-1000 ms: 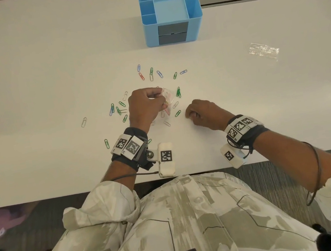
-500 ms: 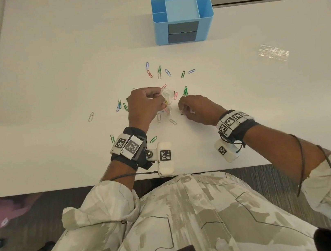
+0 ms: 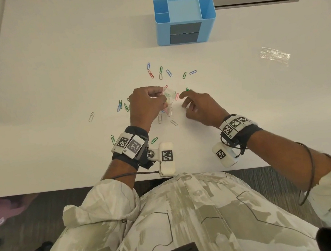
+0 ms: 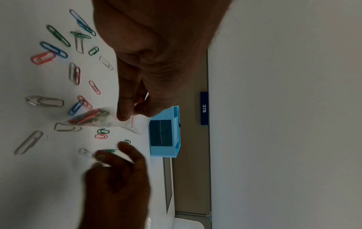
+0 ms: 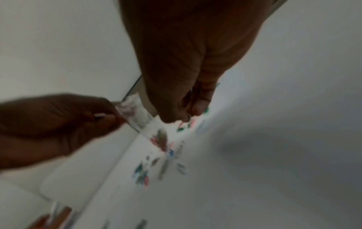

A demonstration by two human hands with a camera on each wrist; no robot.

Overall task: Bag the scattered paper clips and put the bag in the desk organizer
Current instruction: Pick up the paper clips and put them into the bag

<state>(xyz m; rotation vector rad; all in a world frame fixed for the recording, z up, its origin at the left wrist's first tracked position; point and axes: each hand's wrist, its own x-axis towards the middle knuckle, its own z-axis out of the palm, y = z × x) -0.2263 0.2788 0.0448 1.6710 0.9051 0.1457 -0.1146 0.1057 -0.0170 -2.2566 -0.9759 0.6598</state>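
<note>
my left hand [image 3: 146, 104] pinches a small clear zip bag [image 3: 169, 96] already holding some paper clips [image 4: 89, 118]; my right hand [image 3: 197, 105] pinches one more. many clips lie scattered on the bench [image 3: 46, 78]; blue desk organizer [image 3: 184, 15] waits at twelve o'clock.

Small clear zip bag [image 4: 109, 120] with a red seal line, held off the desk at centre, part-filled with mixed coloured clips. Loose paper clips [image 3: 161, 73], red, green, blue, silver, lie flat and scattered around it. Blue desk organizer [image 3: 184, 16] stands upright, far centre.
</note>
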